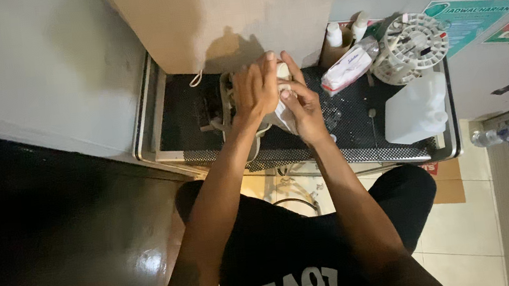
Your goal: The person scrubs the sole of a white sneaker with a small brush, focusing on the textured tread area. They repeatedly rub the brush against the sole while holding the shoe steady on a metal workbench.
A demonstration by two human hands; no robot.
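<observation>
left hand [255, 89] clamps pale bundle [283, 116], steadying it | right hand [302, 107] fingertips pinch its top, perhaps tying | black mesh tray [354, 135] beneath

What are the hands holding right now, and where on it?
Both the left hand and right hand grip a small white object by its top and sides; what it is cannot be told.

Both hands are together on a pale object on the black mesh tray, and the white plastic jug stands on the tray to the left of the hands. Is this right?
One detail is wrong. In the head view the white plastic jug stands to the right of the hands, not the left. The left hand and right hand do meet on the pale object on the black mesh tray.
</observation>
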